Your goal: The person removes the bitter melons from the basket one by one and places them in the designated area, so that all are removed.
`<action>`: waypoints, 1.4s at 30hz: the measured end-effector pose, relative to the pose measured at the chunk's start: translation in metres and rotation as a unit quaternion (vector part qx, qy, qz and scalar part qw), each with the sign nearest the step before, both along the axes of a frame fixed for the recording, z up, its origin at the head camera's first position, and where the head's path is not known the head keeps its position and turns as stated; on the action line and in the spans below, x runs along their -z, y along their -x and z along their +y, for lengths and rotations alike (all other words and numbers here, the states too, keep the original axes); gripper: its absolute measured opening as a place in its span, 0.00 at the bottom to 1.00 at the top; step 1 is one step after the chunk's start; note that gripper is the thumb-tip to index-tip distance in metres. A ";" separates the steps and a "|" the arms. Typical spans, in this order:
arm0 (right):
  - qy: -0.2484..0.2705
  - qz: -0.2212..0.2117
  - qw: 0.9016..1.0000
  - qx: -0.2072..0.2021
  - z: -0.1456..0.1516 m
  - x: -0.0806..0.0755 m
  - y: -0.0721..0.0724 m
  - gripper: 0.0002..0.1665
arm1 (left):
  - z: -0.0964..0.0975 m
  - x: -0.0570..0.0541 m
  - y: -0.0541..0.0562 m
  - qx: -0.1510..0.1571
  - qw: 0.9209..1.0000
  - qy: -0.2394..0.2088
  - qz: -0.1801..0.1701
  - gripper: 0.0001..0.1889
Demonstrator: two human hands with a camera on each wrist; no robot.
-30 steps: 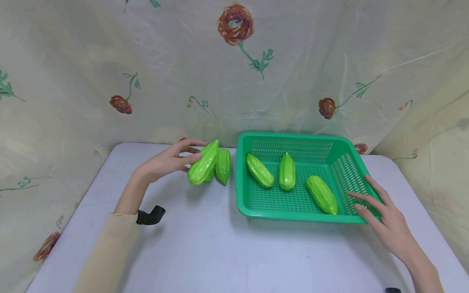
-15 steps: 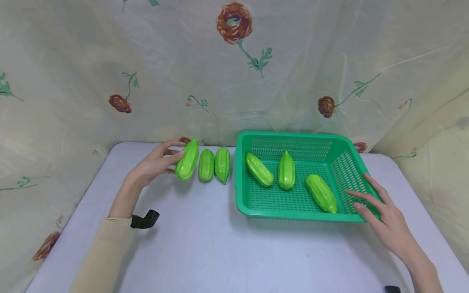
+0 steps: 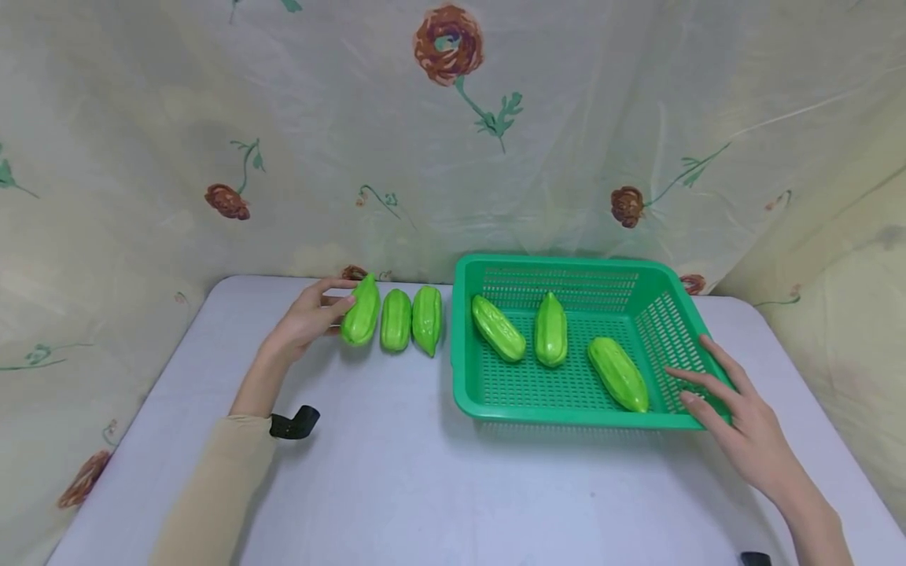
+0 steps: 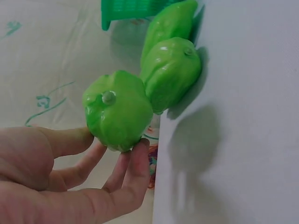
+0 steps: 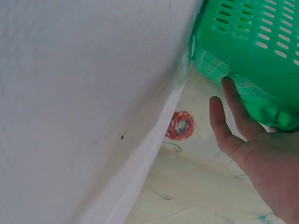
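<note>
In the head view my left hand (image 3: 309, 318) pinches a glossy green ridged fruit or vegetable (image 3: 361, 312) between thumb and fingers; its exact kind is unclear. The left wrist view shows this piece (image 4: 117, 109) stem end toward the camera, its shadow apart from it on the table. Two similar green pieces lie just right of it, a middle one (image 3: 395, 321) and one (image 3: 427, 319) nearer the basket. At the right end of the green plastic basket (image 3: 566, 417), my right hand (image 3: 752, 436) straddles the rim with fairly straight fingers, some inside and some outside the wall (image 5: 252, 60).
Inside the basket lie three more green pieces: a left one (image 3: 499, 328), a middle one (image 3: 550, 330) and a right one (image 3: 619, 374). The white-covered table (image 3: 453, 495) meets a flowered cloth (image 3: 340, 118) behind and at the sides.
My left hand has carried its green piece leftward, away from above the two pieces on the table, and then lower beside them. The right hand stays at the basket.
</note>
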State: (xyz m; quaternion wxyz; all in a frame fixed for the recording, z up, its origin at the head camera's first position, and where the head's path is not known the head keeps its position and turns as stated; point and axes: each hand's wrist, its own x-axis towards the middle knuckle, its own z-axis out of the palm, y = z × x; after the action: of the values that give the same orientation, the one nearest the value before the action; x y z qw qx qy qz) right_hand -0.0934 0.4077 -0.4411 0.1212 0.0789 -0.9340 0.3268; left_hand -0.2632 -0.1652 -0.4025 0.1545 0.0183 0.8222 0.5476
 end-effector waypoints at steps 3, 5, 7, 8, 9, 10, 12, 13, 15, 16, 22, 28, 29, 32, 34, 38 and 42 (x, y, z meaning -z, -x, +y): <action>-0.004 -0.001 1.000 0.000 0.000 0.000 0.000 0.21 | 0.001 0.004 0.002 -0.014 1.000 0.012 -0.003 0.27; -0.006 -0.001 1.000 0.001 0.000 0.000 0.000 0.21 | 0.002 0.007 0.004 -0.021 1.000 0.020 -0.007 0.27; -0.007 -0.001 1.000 0.000 0.000 0.000 0.000 0.21 | 0.003 0.010 0.005 -0.025 0.999 0.027 -0.011 0.26; -0.007 -0.001 1.000 0.000 0.000 0.000 0.000 0.21 | 0.003 0.012 0.005 -0.026 0.999 0.030 -0.012 0.26; -0.007 -0.001 1.000 0.000 0.000 0.000 0.000 0.21 | 0.004 0.012 0.005 -0.026 0.999 0.033 -0.012 0.26; -0.007 -0.001 1.000 -0.001 0.000 0.000 0.000 0.21 | 0.005 0.014 0.005 -0.028 0.999 0.035 -0.013 0.26; -0.007 -0.001 1.000 -0.001 0.000 0.000 0.000 0.21 | 0.005 0.016 0.005 -0.031 0.999 0.042 -0.011 0.26; -0.007 -0.001 1.000 -0.001 0.000 0.000 0.000 0.21 | 0.006 0.017 0.005 -0.033 0.998 0.045 -0.009 0.26; -0.007 -0.003 1.000 -0.001 -0.001 0.000 0.000 0.21 | 0.006 0.018 0.005 -0.036 0.998 0.054 -0.005 0.26; -0.008 -0.004 1.000 -0.001 -0.001 -0.001 0.000 0.21 | 0.006 0.019 0.005 -0.038 0.998 0.059 -0.003 0.25; -0.008 -0.007 1.000 0.001 -0.001 -0.001 0.000 0.21 | 0.008 0.021 0.005 -0.043 0.996 0.076 0.000 0.25; -0.008 -0.008 1.000 0.003 -0.001 -0.001 0.000 0.22 | 0.010 0.023 0.007 -0.046 0.996 0.083 0.004 0.25; -0.008 -0.008 1.000 0.003 -0.001 -0.001 0.000 0.22 | 0.010 0.024 0.007 -0.046 0.995 0.084 0.003 0.25; -0.007 -0.008 1.000 0.002 -0.001 0.000 0.000 0.22 | 0.010 0.024 0.007 -0.049 0.995 0.083 -0.003 0.25; -0.007 -0.004 1.000 0.001 -0.001 0.000 0.000 0.22 | 0.009 0.024 0.007 -0.050 0.995 0.082 -0.006 0.26; -0.007 0.000 1.000 0.002 -0.001 -0.001 0.000 0.21 | 0.008 0.023 0.007 -0.054 0.996 0.071 -0.010 0.27; -0.008 -0.003 1.000 0.004 -0.001 -0.001 0.000 0.21 | 0.007 0.023 0.007 -0.056 0.996 0.066 -0.014 0.27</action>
State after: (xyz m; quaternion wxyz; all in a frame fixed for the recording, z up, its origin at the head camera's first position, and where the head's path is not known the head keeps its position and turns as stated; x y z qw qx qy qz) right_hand -0.0933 0.4066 -0.4401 0.1193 0.0757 -0.9371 0.3192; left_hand -0.2702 -0.1579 -0.4252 0.1359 -0.0455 0.8538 0.5004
